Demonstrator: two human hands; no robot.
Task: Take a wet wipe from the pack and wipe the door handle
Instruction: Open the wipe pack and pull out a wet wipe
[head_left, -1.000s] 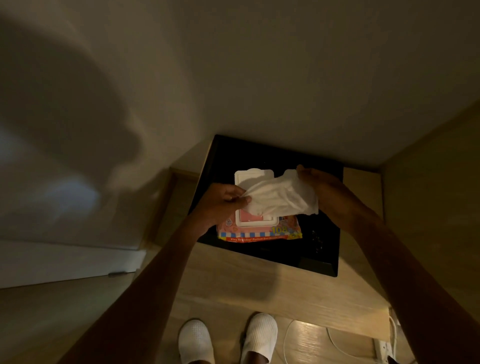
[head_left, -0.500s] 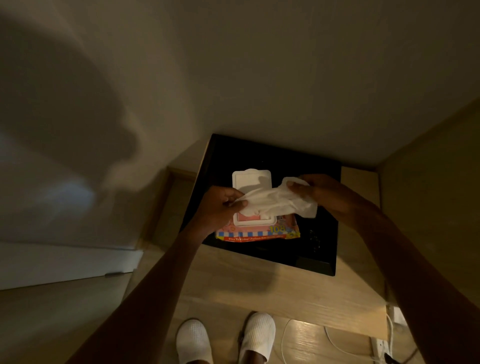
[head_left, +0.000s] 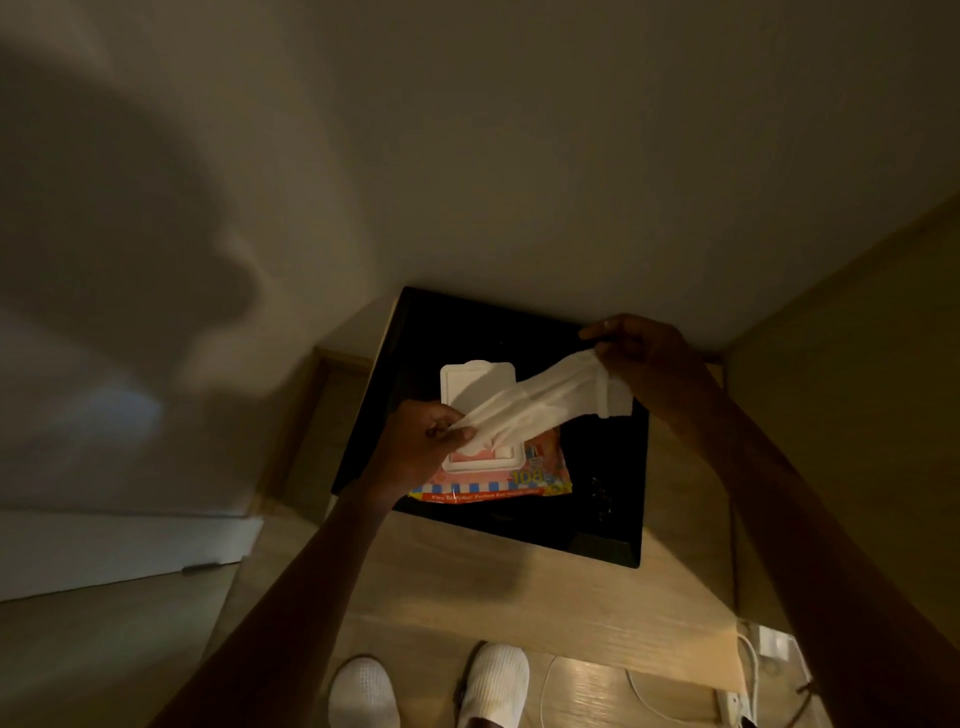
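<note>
At frame centre, above the open pink plastic wipe pack (head_left: 493, 467) on the black tray (head_left: 613, 499): left hand (head_left: 415, 447) and right hand (head_left: 649, 364) pinch-grip the stretched white wet wipe (head_left: 540, 405). Wipe extracted; door handle unseen, wiping pending.

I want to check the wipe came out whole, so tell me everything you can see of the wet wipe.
The wet wipe is a thin, whitish, crinkled sheet, pulled into a long twisted band. It hangs in the air above the open pack, running from lower left up to upper right. The left hand pinches its lower end near the pack's opening; the right hand grips the upper end, where a folded corner hangs free. No tear shows.
</note>
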